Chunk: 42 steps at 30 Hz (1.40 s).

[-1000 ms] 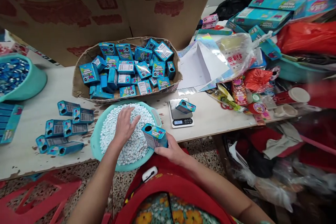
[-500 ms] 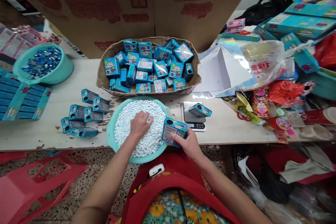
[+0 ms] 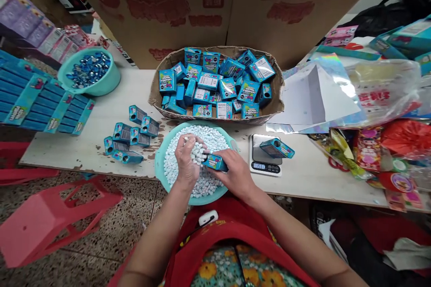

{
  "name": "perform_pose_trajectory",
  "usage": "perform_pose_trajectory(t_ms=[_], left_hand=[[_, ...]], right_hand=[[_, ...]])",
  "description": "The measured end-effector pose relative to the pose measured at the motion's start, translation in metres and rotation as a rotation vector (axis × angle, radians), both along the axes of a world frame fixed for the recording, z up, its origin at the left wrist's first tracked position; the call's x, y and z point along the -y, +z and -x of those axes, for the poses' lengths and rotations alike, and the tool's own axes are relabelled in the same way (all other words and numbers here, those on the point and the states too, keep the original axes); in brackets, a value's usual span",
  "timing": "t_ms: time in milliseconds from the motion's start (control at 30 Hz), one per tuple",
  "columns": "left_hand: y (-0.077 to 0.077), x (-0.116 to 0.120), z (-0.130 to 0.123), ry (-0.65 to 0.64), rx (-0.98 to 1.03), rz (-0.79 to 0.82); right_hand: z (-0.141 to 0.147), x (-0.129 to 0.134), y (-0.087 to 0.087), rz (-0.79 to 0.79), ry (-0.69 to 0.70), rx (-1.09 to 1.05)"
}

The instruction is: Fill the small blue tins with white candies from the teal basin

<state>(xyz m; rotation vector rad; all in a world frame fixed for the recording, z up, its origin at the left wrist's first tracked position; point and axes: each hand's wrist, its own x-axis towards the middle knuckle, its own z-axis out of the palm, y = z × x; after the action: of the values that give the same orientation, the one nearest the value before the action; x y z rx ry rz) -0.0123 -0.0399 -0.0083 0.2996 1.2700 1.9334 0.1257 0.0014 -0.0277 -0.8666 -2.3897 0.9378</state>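
Cupped around a heap of small white candies (image 3: 198, 152), my left hand (image 3: 187, 161) is above the turquoise basin (image 3: 160, 179). More of the same candies lie in the basin below. My right hand (image 3: 237, 174) grips a small blue candy box (image 3: 216, 162), tilted on its side with one end at the candies in my left palm. To the right, another blue box (image 3: 278, 148) lies on a small digital scale (image 3: 266, 168) with a lit display. Left of the basin stand several blue boxes (image 3: 130, 135) in a loose group.
A cut-down cardboard tray (image 3: 156, 87) of blue boxes sits behind the basin. Far left are a turquoise bowl (image 3: 111, 81) of blue wrapped candies and stacked display packs (image 3: 43, 98). Plastic sheets (image 3: 303, 98) and bags lie right. A red stool (image 3: 50, 215) stands below.
My left hand has come up from the candies with a handful. My right hand has brought the box over the basin and tipped it toward that hand. The view has shifted left.
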Motion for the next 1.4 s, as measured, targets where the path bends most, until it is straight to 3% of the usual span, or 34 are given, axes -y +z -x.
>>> perform_pose_trajectory(t_ms=[267, 633, 867, 1000, 1400], left_hand=[[-0.004, -0.011, 0.001, 0.074, -0.029, 0.028], [0.005, -0.023, -0.004, 0.026, -0.091, 0.076], [0.003, -0.025, -0.004, 0.085, -0.271, 0.091], [0.004, -0.028, -0.007, 0.073, -0.251, 0.077], [0.008, -0.034, -0.008, 0.039, -0.152, 0.059]], right_hand=[[0.003, -0.001, 0.006, -0.038, 0.018, 0.030], [0.007, -0.006, 0.009, -0.009, -0.082, -0.009], [0.009, -0.009, 0.009, 0.029, -0.073, 0.000], [0.005, -0.012, 0.006, 0.057, -0.127, -0.075], [0.004, -0.016, 0.004, 0.114, -0.099, -0.128]])
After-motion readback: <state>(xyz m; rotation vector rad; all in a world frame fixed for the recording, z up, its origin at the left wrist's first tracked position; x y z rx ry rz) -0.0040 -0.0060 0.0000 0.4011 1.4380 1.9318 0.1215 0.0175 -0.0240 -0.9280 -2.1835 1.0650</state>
